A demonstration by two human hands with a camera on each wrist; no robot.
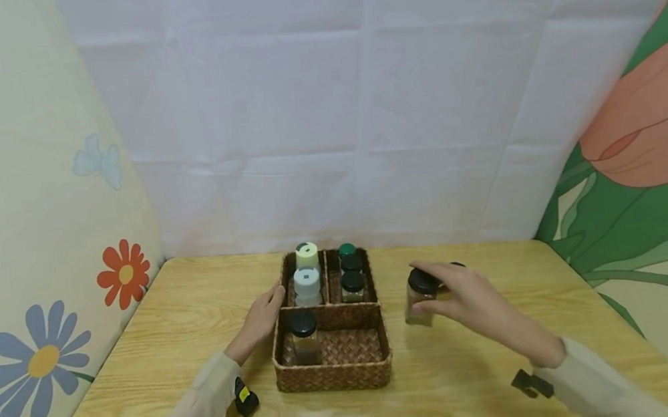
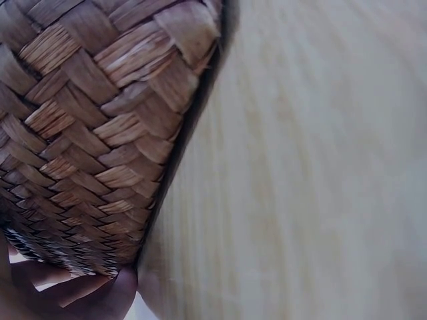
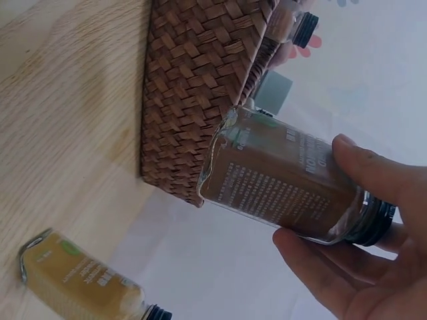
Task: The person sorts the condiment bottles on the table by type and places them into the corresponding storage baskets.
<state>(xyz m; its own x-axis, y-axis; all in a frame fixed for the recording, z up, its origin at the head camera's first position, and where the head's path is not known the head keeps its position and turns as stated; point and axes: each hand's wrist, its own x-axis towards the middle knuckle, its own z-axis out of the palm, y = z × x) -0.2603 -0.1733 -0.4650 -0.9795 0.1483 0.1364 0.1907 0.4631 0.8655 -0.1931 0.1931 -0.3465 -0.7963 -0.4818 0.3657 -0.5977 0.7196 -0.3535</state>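
Observation:
A glass jar (image 1: 419, 308) of brown powder with a black lid is in my right hand (image 1: 469, 293), to the right of the woven basket (image 1: 335, 377). Thumb and fingers hold it near the lid, and the right wrist view shows white print on the jar (image 3: 273, 177). My left hand (image 1: 263, 319) rests against the basket's left side, its fingertips touching the weave (image 2: 100, 133). In the basket's front compartment, a black-lidded jar (image 1: 306, 342) stands at the left.
The back left compartment holds a yellow-lidded container (image 1: 307, 254) and a pale blue-lidded one (image 1: 307, 285). At back right are a green lid (image 1: 347, 250) and two black-lidded jars (image 1: 353, 286). Another jar (image 3: 80, 277) of yellowish-brown powder stands on the table (image 1: 209, 294), mostly behind my right hand in the head view.

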